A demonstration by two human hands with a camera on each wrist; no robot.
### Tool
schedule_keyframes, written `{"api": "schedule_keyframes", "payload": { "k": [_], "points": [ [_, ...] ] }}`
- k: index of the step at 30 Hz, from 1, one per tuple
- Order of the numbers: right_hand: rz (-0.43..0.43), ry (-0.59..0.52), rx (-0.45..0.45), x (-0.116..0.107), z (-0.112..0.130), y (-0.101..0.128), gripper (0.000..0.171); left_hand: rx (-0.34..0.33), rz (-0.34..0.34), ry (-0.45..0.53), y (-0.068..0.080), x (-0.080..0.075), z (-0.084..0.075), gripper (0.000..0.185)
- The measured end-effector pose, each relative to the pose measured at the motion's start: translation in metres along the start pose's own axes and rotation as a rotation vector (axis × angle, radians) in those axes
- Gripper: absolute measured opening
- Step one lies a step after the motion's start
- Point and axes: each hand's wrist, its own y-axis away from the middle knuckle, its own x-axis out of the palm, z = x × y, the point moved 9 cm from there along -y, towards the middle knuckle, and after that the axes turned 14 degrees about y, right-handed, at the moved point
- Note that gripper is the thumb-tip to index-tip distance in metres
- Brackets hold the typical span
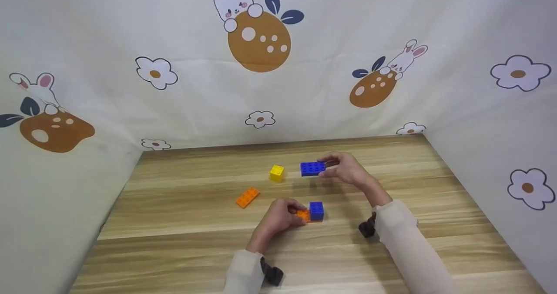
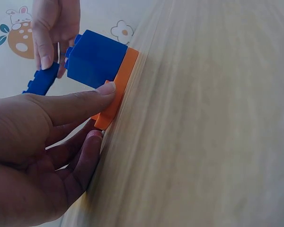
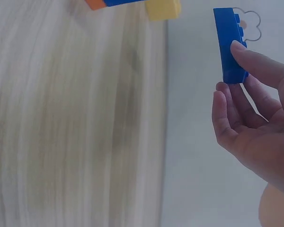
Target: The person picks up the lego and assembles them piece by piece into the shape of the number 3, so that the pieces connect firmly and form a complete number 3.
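Note:
My left hand (image 1: 282, 215) pinches a flat orange brick (image 1: 303, 215) lying on the wooden table (image 1: 182, 242), with a small blue cube brick (image 1: 316, 211) stacked on its right end. In the left wrist view the fingertips (image 2: 104, 90) press the orange brick (image 2: 118, 90) just beside the blue cube (image 2: 94, 59). My right hand (image 1: 343, 168) holds a flat blue brick (image 1: 312, 168) by its right end, lifted above the table. In the right wrist view that blue brick (image 3: 228, 45) is pinched between thumb and fingers (image 3: 248, 61).
A yellow cube brick (image 1: 276, 173) stands on the table left of the lifted blue brick. A loose orange flat brick (image 1: 247, 197) lies further left. Cloth walls printed with rabbits and flowers close in the table at the back and on both sides.

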Motion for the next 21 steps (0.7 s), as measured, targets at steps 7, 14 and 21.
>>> {"api": "schedule_keyframes", "payload": {
  "k": [7,14,21],
  "points": [
    [-0.012,0.041,-0.071,-0.001,0.016,0.013,0.042,0.007,0.003,0.002,-0.001,0.0,0.0,0.024],
    [-0.012,0.048,-0.119,0.004,0.022,0.027,0.042,0.037,0.008,-0.002,-0.001,0.001,-0.002,0.026],
    [-0.007,0.028,-0.15,0.011,0.022,0.039,0.043,-0.002,0.004,0.008,0.0,0.001,0.0,0.027]
  ]
}}
